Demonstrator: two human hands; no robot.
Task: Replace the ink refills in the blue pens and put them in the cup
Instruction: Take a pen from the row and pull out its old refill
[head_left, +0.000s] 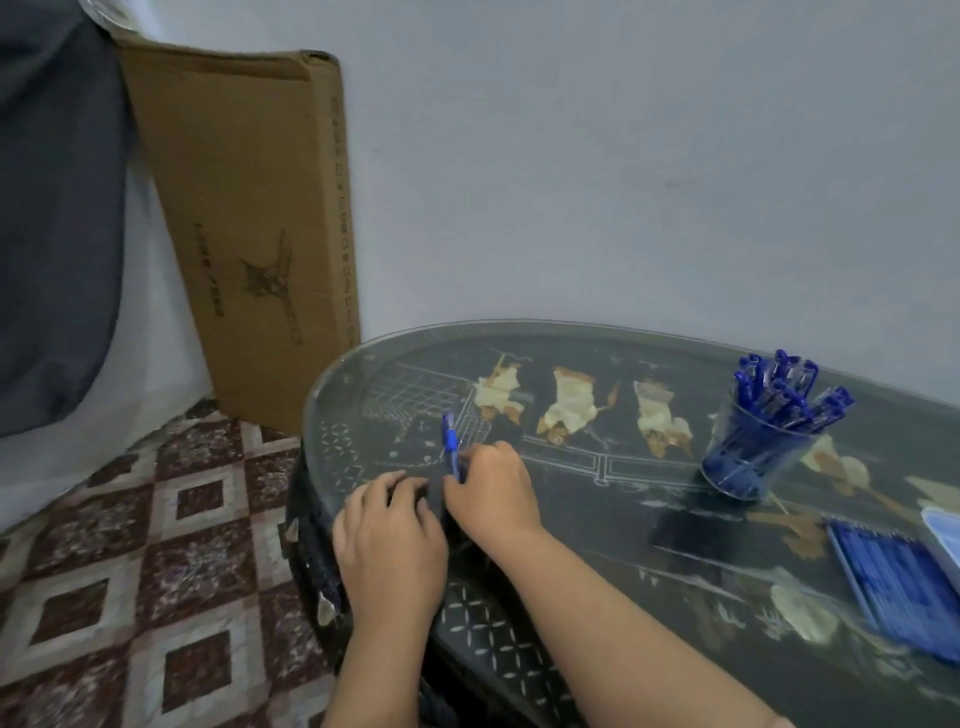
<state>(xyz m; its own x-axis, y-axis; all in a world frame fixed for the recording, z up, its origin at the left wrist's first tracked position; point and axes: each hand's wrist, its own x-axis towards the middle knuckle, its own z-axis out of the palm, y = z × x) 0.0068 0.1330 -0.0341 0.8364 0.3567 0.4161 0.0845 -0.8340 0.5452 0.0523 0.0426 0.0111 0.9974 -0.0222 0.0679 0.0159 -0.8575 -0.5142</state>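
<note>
Hands meet near the left end of a dark, oval, glass-topped surface (587, 519) decorated with pale inlaid figures. The right hand (493, 493) pinches a blue pen (451, 447) between thumb and fingers. The pen's long axis runs almost straight away from the person, leaning slightly left. Its upper end points toward the far wall, and its lower end is hidden inside the grip.

The left hand (389, 540) lies just beside the right one, knuckles up, with its fingers bent down onto the surface. Whether those fingers hold anything cannot be told.

Well apart, toward the right, stands a clear cup (753, 457) tinted blue. It is packed with more blue pens (784, 389), which stand on end and fan outward at the top. Near the right edge, a bundle of blue refills (893, 587) lies flat, its length running from the far left toward the near right. A dark flat rectangle (691, 535) lies between the hands and the refills.

Beyond the surface, a tall cardboard box (249, 208) leans against the pale wall above a brown-and-cream tiled floor (156, 519).
</note>
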